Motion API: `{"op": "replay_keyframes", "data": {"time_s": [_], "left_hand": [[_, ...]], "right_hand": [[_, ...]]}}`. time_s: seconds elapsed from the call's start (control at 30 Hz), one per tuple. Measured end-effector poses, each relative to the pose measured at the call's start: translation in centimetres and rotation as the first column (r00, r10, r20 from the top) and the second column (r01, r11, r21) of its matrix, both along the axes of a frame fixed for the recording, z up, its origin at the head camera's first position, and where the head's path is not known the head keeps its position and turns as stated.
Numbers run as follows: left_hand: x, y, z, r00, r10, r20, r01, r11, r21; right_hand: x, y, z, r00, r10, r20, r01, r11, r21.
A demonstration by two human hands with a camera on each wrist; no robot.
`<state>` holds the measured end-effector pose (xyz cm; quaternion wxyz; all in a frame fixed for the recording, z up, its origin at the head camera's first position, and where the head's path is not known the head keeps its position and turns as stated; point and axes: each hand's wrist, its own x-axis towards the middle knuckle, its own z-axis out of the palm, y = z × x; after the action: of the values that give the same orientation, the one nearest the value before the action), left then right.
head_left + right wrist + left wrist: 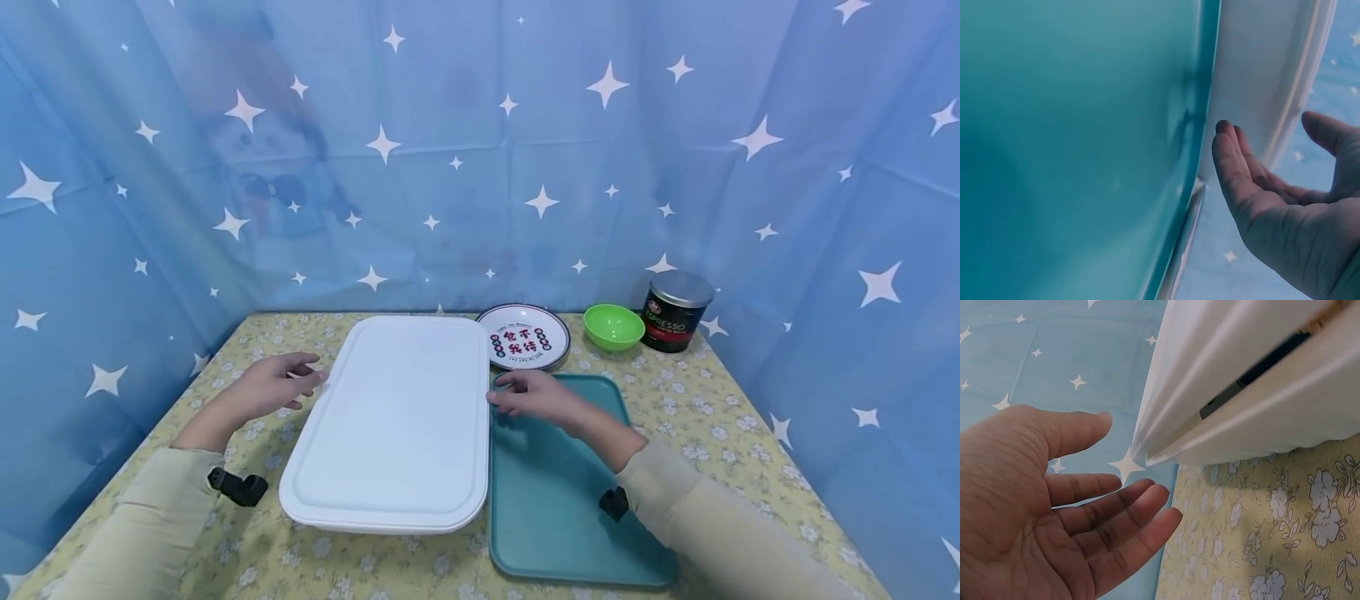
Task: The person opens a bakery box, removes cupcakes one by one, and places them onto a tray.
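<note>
A large white lidded plastic box [405,425] stands on the table. Beside its left edge is my left hand [273,386], fingers loosely bent and holding nothing. The left wrist view has that hand [1079,506] palm showing, thumb apart from the fingers, with the box's side [1272,406] just beyond; through a slit beneath the lid something dark shows. At the box's right edge, over a teal tray [570,492], hovers my right hand [536,396]. Seen from the right wrist, its fingers [1235,169] are nearly straight, thumb apart, nothing between them, close to the box wall [1254,75].
A white plate with red characters [521,337] lies behind the tray, partly hidden by the box. Farther right are a green bowl [613,327] and a dark espresso tin [677,312]. A blue star-patterned curtain [480,167] surrounds the floral tablecloth [720,433].
</note>
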<state>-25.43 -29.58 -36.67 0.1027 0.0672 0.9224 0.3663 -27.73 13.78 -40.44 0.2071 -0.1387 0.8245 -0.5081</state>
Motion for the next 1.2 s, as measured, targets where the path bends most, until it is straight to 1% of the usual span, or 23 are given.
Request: {"op": "replay_keyframes", "data": {"time_s": [0.1,0.27,0.43,0.53,0.6,0.77,0.97,1.2], "left_hand": [[-0.1,0.1,-0.4,1.0,0.007,0.008,-0.007,1.0,0.004],[-0.3,0.5,-0.9,1.0,0.013,0.026,-0.014,1.0,0.018],[-0.3,0.7,-1.1,1.0,0.004,0.028,-0.005,1.0,0.021],[-0.3,0.8,-1.2,0.999,0.008,0.035,-0.009,0.999,0.031],[-0.2,0.9,-1.1,0.999,-0.003,0.035,0.002,0.999,0.035],[-0.3,1.1,-0.9,1.0,-0.025,0.006,0.025,1.0,0.01],[-0.2,1.2,-0.7,1.0,-0.021,-0.006,0.021,1.0,-0.016],[-0.1,1.2,-0.8,1.0,-0.018,-0.01,0.018,1.0,-0.005]], "right_hand": [[0.3,-0.3,-0.2,1.0,0.001,0.012,-0.001,1.0,-0.018],[0.4,-0.5,-0.7,0.999,-0.024,0.038,0.026,0.998,-0.06],[0.5,-0.7,-0.9,0.998,-0.039,0.044,0.043,0.995,-0.09],[0.6,-0.8,-0.9,0.999,-0.029,0.041,0.033,0.994,-0.107],[0.6,-0.9,-0.9,0.999,-0.02,0.037,0.024,0.993,-0.114],[0.7,-1.1,-0.8,1.0,-0.018,0.026,0.021,0.992,-0.123],[0.7,-1.1,-0.8,1.0,-0.021,0.021,0.024,0.991,-0.135],[0.5,-0.9,-1.0,1.0,-0.016,0.016,0.018,0.989,-0.147]]}}
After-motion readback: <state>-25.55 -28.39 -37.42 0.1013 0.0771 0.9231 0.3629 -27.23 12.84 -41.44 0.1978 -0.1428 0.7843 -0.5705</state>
